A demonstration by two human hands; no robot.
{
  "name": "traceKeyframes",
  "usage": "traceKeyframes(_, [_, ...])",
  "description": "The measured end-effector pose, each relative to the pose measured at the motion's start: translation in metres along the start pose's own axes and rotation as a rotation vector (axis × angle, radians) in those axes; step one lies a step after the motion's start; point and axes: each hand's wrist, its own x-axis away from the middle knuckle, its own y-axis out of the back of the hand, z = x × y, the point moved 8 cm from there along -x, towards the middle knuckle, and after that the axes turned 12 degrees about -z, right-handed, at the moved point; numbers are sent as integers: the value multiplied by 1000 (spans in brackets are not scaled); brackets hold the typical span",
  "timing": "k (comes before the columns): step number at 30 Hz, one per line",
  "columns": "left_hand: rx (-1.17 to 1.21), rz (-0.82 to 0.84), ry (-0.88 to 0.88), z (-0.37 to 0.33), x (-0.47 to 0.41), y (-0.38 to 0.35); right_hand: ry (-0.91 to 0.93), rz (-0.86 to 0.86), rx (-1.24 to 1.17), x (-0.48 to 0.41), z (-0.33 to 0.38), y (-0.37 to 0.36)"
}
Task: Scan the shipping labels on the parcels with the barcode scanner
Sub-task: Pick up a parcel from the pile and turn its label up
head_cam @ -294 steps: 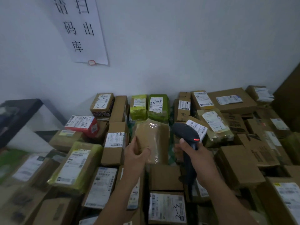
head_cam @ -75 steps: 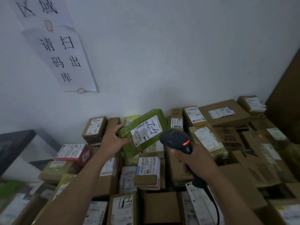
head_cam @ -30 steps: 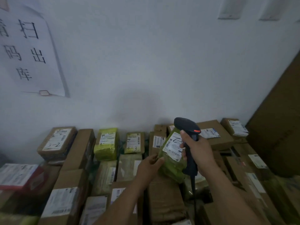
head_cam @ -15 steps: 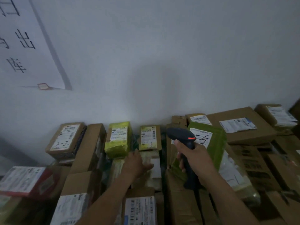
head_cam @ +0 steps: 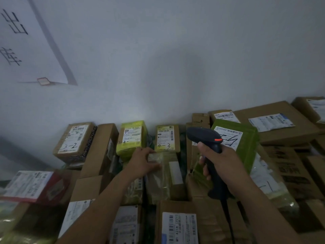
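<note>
We are facing a plain white wall [head_cam: 175, 59], where a white paper sheet with black handwritten characters [head_cam: 26, 46] is hanging at the upper left. Below it, a crowded pile of cardboard boxes and wrapped parcels is lying along the foot of the wall and running out of view on both sides.

Our right hand [head_cam: 223, 166] is wrapping its fingers round the grip of a black handheld barcode scanner [head_cam: 204, 136], which is standing upright above the middle of the pile with an orange-red mark showing on its head. Just behind the scanner, a green plastic-wrapped parcel [head_cam: 248, 143] is leaning tilted on other boxes, and its white shipping label with a black handwritten mark [head_cam: 232, 140] is partly hiding behind the scanner's head.

Our left hand [head_cam: 142, 162] is reaching into the middle of the pile and pinching the upper left corner of a brown parcel wrapped in clear plastic [head_cam: 165, 178] between thumb and fingers.

At the pile's back edge, a yellow-green parcel [head_cam: 131, 136] and a small brown cardboard box marked 4-3 [head_cam: 167, 138] are lying side by side just beyond that hand. A brown box marked 3-2 [head_cam: 73, 138] is lying further left.
</note>
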Motion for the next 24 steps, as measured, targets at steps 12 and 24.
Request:
traceKeyframes(12, [358, -2, 186, -5, 22, -8, 36, 4, 8, 1, -3, -2])
traceKeyframes(24, [892, -350, 146, -27, 72, 81, -12, 65, -114, 41, 14, 1])
